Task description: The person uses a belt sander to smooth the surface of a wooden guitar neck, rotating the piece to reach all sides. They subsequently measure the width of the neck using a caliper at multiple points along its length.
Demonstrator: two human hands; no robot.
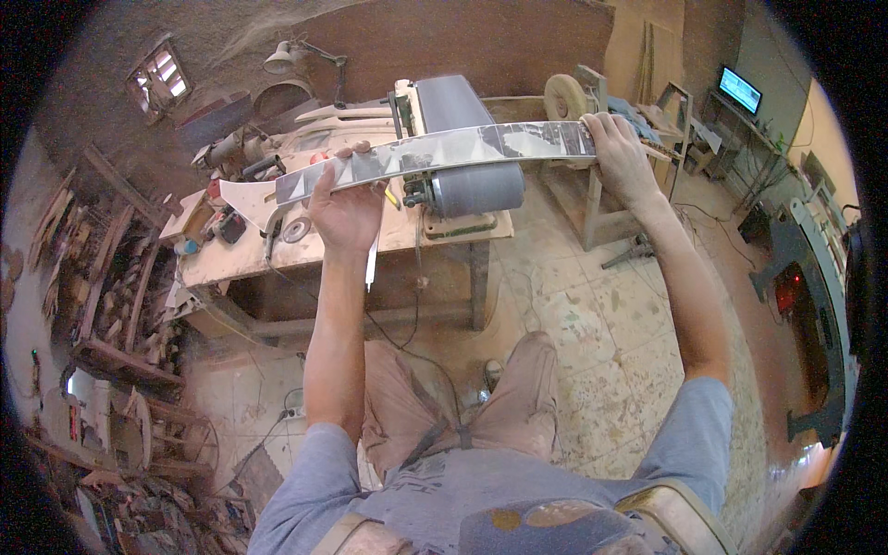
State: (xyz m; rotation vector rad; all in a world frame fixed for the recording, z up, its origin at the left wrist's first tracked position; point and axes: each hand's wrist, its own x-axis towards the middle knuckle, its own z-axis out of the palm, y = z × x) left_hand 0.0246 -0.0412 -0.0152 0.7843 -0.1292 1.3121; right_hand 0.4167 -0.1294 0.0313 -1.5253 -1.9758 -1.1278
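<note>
A long, narrow strip point(444, 153) with grey and white patches spans both my hands, its outline bowed in this view. Near its left end, my left hand point(347, 208) grips it, thumb in front and fingertips over the upper edge. My right hand point(618, 153) is wrapped round the right end. Right behind the strip stands a belt sander, its grey belt point(453, 102) showing above and its wide roller point(481, 190) below. Whether the strip touches the belt I cannot tell.
The sander stands on a dusty wooden workbench point(240, 265) with power tools, a small disc point(296, 229) and pale curved pieces. A desk lamp point(280, 59) is behind. Racks of wood point(111, 277) line the left; a wheel point(564, 97) on a stand is right. Cables cross the tiled floor.
</note>
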